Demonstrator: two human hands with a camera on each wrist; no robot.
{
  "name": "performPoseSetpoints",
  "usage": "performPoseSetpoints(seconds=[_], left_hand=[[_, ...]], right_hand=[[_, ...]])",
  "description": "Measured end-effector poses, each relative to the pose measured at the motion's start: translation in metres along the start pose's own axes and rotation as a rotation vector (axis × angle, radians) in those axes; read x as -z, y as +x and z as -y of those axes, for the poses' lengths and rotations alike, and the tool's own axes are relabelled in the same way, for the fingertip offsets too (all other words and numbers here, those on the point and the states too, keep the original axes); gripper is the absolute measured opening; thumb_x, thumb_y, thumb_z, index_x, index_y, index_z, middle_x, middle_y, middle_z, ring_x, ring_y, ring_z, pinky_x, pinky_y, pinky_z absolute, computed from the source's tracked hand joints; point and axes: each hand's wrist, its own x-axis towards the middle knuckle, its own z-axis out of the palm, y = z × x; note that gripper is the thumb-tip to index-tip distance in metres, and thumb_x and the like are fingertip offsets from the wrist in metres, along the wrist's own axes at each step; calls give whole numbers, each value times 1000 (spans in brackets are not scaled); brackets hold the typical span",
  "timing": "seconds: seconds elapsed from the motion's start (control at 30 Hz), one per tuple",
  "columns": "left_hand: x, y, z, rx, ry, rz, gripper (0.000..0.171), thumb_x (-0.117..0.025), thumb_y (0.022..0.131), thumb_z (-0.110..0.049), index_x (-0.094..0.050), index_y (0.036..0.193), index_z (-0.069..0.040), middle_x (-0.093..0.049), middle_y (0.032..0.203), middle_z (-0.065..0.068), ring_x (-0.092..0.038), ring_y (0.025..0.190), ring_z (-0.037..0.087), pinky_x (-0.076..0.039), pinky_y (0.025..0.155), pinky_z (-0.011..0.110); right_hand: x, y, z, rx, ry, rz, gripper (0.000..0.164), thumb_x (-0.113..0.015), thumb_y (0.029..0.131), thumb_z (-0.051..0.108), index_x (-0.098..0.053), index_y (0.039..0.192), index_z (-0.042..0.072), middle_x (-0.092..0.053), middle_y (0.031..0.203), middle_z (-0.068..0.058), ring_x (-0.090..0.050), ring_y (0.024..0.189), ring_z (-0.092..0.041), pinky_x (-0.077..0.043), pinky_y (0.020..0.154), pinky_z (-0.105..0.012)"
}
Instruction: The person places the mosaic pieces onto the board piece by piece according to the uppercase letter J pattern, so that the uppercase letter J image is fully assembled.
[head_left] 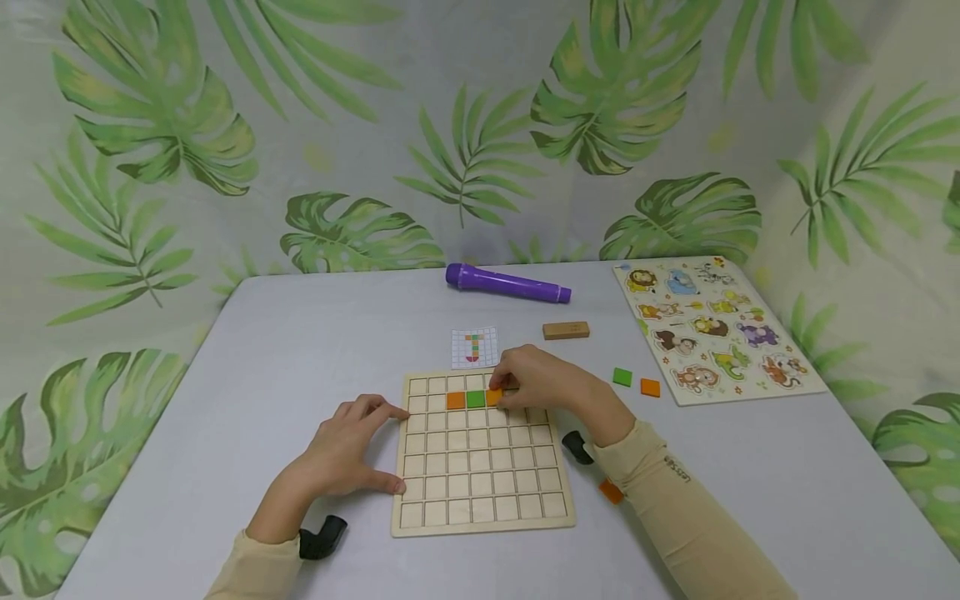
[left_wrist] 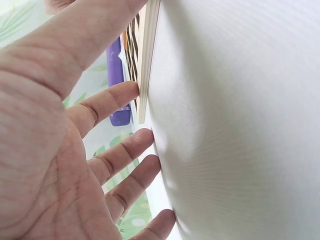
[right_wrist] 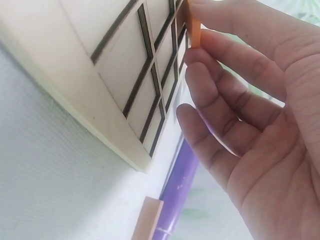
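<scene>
I have open passage across the white tabletop [head_left: 315,333] at the frame's left, and over the lower squares of the grid board [head_left: 480,461] at bottom centre. The right hand [head_left: 542,379] blocks the board's upper-right corner; at mid-frame, the wooden block [head_left: 566,331] and purple microphone [head_left: 508,284] obstruct me.

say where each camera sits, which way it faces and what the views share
Head: worn on the head, facing forward and down at the grid board; the left hand, right hand and both sleeves show.
Left wrist: on that wrist, facing the board's edge; the left palm, thumb and fingers show.
Right wrist: on that wrist, facing the orange tile pinched at the board; the right palm and fingers show.
Shared: both wrist views include the board and the purple microphone.
</scene>
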Motion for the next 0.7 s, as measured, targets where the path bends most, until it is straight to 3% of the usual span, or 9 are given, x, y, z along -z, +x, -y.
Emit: performPoseSetpoints(seconds=[0.7], left_hand=[[1,0,-1,-2,-7,4,90,-100,68,-54,-61,144,-26,-52,150,12,-50,136,41,-44,106,75]], right_hand=[[4,-4,-3,17,1,-13,24,-82,96,18,-80,117,7,-75,111,-4,-67,97,-12,-59,91,-30]])
